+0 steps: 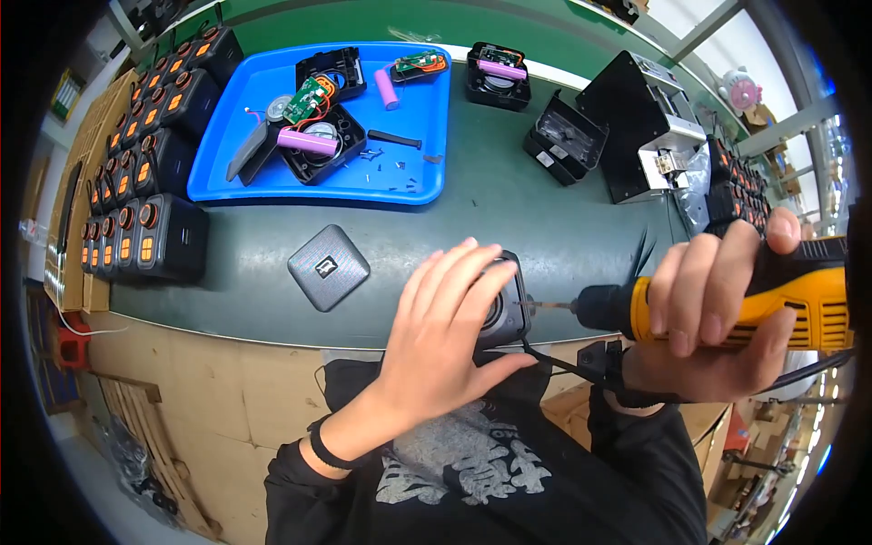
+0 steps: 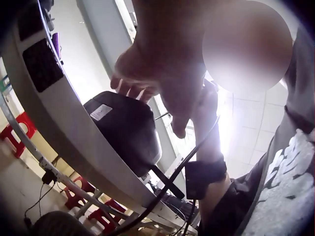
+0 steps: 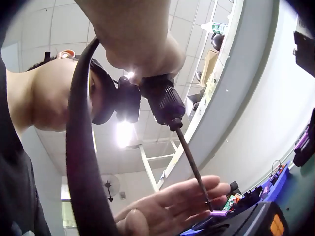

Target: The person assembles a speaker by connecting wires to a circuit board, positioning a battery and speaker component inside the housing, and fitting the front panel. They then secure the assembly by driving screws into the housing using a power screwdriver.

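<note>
My left hand (image 1: pixel 445 327), its fingers stretched out, lies across a black speaker housing (image 1: pixel 516 318) at the near edge of the table. Part of the housing's round driver shows between that hand and the rim. The right hand (image 1: pixel 727 300) grips a yellow and black power drill (image 1: pixel 817 295). A long bit (image 1: pixel 552 305) runs from the drill's chuck toward the side of the housing. The left wrist view shows the dark underside of the housing (image 2: pixel 123 128) with a white label. In the right wrist view the bit (image 3: pixel 192 162) points down past the left palm.
A blue tray (image 1: pixel 318 195) holds opened black housings, pink battery cells, circuit boards and screws. A square speaker grille (image 1: pixel 329 268) lies left of my hands. Black boxes with orange buttons (image 1: pixel 168 236) stand stacked far left. An open black case (image 1: pixel 565 145) sits beside a metal fixture (image 1: pixel 627 136).
</note>
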The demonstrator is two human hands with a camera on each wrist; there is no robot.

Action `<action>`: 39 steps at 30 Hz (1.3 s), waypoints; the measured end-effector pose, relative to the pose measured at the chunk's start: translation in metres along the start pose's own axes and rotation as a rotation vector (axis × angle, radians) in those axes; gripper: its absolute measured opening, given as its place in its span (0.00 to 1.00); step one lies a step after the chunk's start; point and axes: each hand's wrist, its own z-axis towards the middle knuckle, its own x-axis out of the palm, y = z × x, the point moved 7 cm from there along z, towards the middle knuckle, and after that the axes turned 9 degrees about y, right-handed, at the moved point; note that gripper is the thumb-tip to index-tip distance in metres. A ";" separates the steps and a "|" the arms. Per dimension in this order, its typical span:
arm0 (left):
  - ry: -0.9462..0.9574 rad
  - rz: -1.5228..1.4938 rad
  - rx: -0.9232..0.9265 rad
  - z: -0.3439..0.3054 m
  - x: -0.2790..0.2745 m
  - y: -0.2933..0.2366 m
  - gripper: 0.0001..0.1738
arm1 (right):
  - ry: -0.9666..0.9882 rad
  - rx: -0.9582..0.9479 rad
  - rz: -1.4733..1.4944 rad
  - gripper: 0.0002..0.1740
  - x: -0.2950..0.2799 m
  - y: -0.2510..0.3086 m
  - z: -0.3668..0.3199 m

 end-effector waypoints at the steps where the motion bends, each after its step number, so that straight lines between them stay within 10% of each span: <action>1: 0.082 0.094 -0.068 0.003 0.002 0.002 0.53 | 0.042 0.013 0.028 0.24 0.002 -0.004 0.002; 26: 0.273 0.288 -0.232 0.007 0.022 0.021 0.53 | -0.012 0.166 -0.104 0.25 0.003 -0.062 0.012; 39: 0.418 0.374 -0.267 0.008 0.031 0.028 0.57 | 0.287 0.225 -0.101 0.19 0.016 -0.070 0.026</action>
